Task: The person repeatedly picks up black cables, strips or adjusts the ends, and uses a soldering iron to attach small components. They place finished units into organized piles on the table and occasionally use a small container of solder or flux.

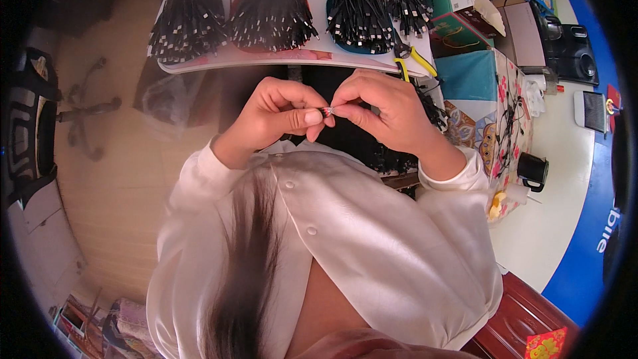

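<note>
Just in front of my chest, my two hands meet over a short black cable [325, 112] whose end shows thin red and pale wires. Its jacket is pinched between the thumb and fingers of my left hand [282, 113], which is closed. The fingertips of my right hand [389, 108] are also closed, pinching the fine wire ends. Most of the cable is hidden by my left fingers. Beyond my hands, bundles of black cables with small metal plugs [272, 10] lie on a white table [246, 60]. Yellow-handled cutters [419, 63] rest at that table's right corner.
To the right stand an open green box [452, 20] and a flower-patterned box [512, 106] with loose black cables on it. A black mug [532, 171] is beside that box. At far left are a dark chair [40, 113] and the tan floor [119, 179].
</note>
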`<action>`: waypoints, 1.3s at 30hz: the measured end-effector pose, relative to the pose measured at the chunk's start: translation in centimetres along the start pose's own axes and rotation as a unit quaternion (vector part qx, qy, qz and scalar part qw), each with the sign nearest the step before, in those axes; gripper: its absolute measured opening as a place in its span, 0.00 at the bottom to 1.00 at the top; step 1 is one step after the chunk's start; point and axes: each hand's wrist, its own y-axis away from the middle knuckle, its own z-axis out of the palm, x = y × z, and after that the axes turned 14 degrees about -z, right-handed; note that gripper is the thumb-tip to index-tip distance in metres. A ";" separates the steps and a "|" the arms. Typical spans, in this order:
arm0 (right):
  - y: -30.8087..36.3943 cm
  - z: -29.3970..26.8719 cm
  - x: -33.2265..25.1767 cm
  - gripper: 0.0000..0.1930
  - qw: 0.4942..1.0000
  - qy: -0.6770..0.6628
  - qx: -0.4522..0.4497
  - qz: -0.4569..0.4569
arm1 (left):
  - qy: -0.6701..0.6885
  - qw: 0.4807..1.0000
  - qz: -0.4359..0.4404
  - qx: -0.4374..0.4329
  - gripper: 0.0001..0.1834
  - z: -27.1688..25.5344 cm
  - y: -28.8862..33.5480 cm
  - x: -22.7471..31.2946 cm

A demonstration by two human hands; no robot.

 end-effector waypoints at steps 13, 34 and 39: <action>0.8 -0.6 1.3 0.14 0.973 0.200 0.095 -0.069 | 0.290 0.953 -0.022 -0.083 0.06 0.3 -0.2 -1.1; 1.0 -0.6 1.0 0.09 0.872 -0.367 0.006 0.324 | -0.044 0.997 0.037 0.053 0.05 0.4 -0.3 0.1; 0.6 -0.3 -0.3 0.10 0.996 0.043 0.054 0.057 | 0.062 0.996 0.045 0.051 0.05 0.5 -0.5 -0.5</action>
